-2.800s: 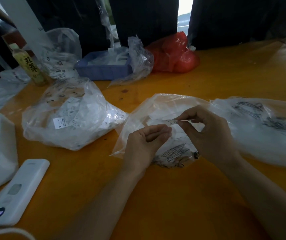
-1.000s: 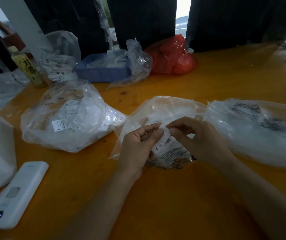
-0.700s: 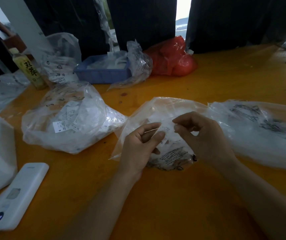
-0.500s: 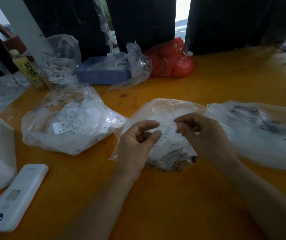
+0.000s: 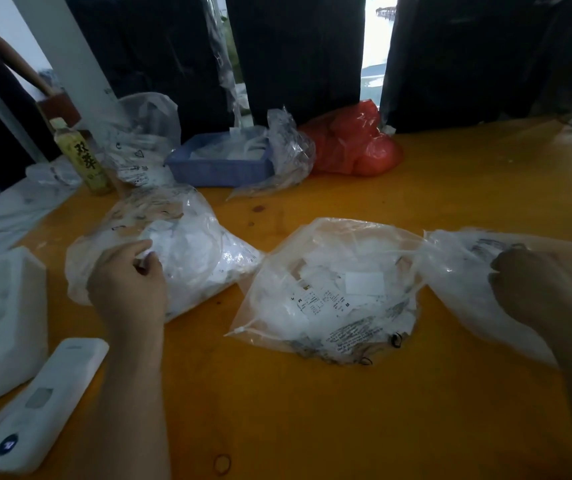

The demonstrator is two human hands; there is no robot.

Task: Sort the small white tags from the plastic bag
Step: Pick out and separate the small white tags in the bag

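Three clear plastic bags of small white tags lie on the orange table. My left hand (image 5: 128, 285) rests on top of the left bag (image 5: 201, 258), fingers pinched on a small white tag (image 5: 145, 260) at the bag's opening. The middle bag (image 5: 329, 296) lies untouched, printed tags showing through it. My right hand (image 5: 526, 282) is over the right bag (image 5: 457, 268), dark and blurred, fingers curled; whether it holds anything is not visible.
A white handheld device (image 5: 42, 400) and a white foam block (image 5: 0, 323) sit near left. A bottle (image 5: 80, 157), a blue tray (image 5: 218, 164), another clear bag (image 5: 139, 136) and a red bag (image 5: 353, 147) stand at the back. A rubber band (image 5: 222, 464) lies near the front edge.
Both hands left the middle bag, where they worked a tag together. My left hand swung left to the left bag; my right hand swung right onto the right bag.
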